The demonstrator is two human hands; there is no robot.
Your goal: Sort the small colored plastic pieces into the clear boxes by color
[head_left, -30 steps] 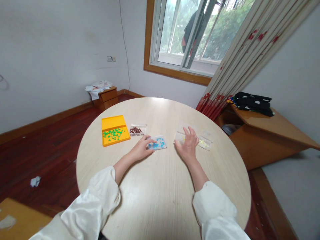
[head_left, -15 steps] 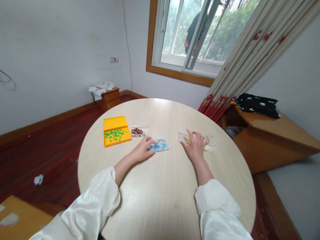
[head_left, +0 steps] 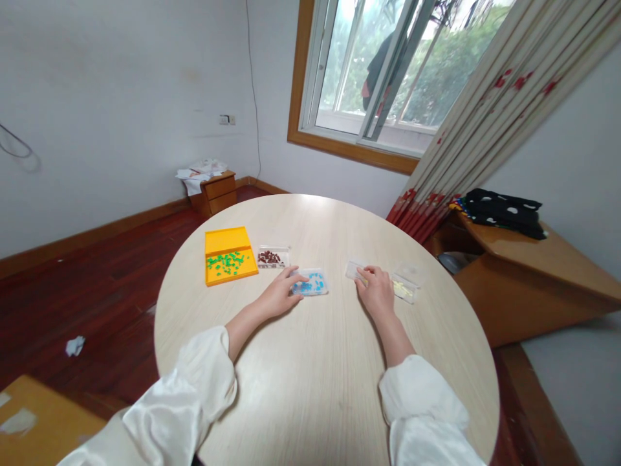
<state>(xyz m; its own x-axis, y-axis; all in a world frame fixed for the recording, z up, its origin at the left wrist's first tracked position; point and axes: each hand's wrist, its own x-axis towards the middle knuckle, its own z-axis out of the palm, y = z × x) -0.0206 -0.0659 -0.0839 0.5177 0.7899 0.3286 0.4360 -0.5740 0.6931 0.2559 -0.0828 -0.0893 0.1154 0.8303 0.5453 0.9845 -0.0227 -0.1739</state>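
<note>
My left hand (head_left: 278, 295) rests at the left end of a shallow clear plastic box (head_left: 324, 290) holding small blue pieces (head_left: 316, 282). Its thumb and fingers grip that end, with the index finger over the box. My right hand (head_left: 378, 290) is lowered over a clear case (head_left: 353, 269), fingers drawn together at its right part. Whatever lies under those fingertips is hidden. Just right of this hand, pale yellow pieces (head_left: 402, 289) lie in a clear compartment, partly covered by the hand.
At the left of the round table (head_left: 310, 388), an open yellow box (head_left: 227, 241) contains green pieces. Beside it stands a clear box (head_left: 286, 250) with dark brown pieces. A transparent lid (head_left: 410, 274) lies at the right. A wooden cabinet (head_left: 524, 285) stands past the table's right edge.
My right hand's fingers, spread above the clear case before, have come down and closed together. More yellow pieces show at its right. My left hand stays at the blue pieces' box.
</note>
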